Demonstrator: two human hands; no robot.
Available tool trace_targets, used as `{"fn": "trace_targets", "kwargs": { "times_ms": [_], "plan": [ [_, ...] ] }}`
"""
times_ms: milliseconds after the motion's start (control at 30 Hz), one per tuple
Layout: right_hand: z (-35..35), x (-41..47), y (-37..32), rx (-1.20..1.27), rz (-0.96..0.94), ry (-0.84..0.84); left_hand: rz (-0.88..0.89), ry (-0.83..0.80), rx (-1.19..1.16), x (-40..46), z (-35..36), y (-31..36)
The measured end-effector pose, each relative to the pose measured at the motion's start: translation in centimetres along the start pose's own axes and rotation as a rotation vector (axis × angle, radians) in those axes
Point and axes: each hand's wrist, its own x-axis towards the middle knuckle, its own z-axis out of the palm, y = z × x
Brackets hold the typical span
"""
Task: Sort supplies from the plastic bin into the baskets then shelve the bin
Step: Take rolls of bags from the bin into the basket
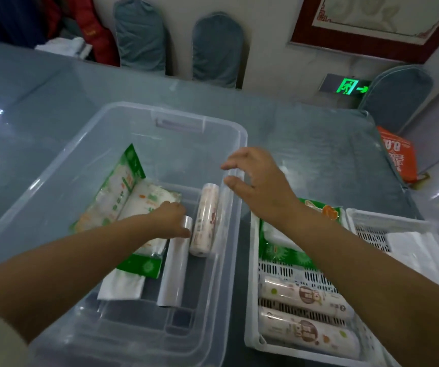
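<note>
Left hand [172,219] is down in the clear plastic bin [123,120], fingers curling on the translucent film roll [174,263]; grip not yet plainly closed. Right hand [255,186] hovers spread wide above the bin's right rim, holding nothing. Advice: wrap fully, the slick cylinder may roll. The pink-printed roll [205,218] lies just right of the left hand; the white slotted basket [316,276] sits below the right wrist.

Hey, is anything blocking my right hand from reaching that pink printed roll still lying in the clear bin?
Nothing visible does. The right hand hovers open over the clear bin's right wall, and the pink printed roll lies uncovered just below. The left hand holds the clear roll beside it.
</note>
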Motion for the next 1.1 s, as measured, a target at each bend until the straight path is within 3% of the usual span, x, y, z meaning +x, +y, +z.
{"fn": "trace_targets", "kwargs": {
  "times_ms": [133, 367, 533, 667, 800, 867, 1000, 1100],
  "plan": [
    [2.3, 0.1, 0.8, -0.176, -0.004, -0.045, -0.064, 0.040, -0.170, 1.0, 1.0, -0.5],
    [2.6, 0.0, 0.8, 0.000, 0.051, -0.045, -0.087, 0.100, -0.487, -0.9, -1.2, -0.2],
    [2.3, -0.4, 0.2, 0.021, 0.070, -0.037, -0.156, 0.330, -0.877, -5.0, -7.3, -0.3],
    [1.3, -0.1, -0.6, 0.011, 0.115, -0.094, -0.055, 0.547, -1.234, -9.8, -14.1, 0.4],
    [-1.2, 0.5, -3.1, 0.364, 0.111, -0.023, 0.081, 0.731, -1.429, -13.7, -18.3, 3.9],
    [-3.0, 0.2, -3.7, 0.451, 0.081, -0.040, 0.117, 0.808, -1.465, -14.5, -18.4, 6.8],
    [-6.7, -2.1, -1.4, 0.215, 0.026, -0.097, 0.191, 0.825, -1.430, -13.7, -16.0, 12.5],
    [-8.2, -5.6, 4.0, 0.010, 0.137, -0.125, 0.023, 0.819, -0.892, -11.9, -13.3, 15.7]
  ]
}}
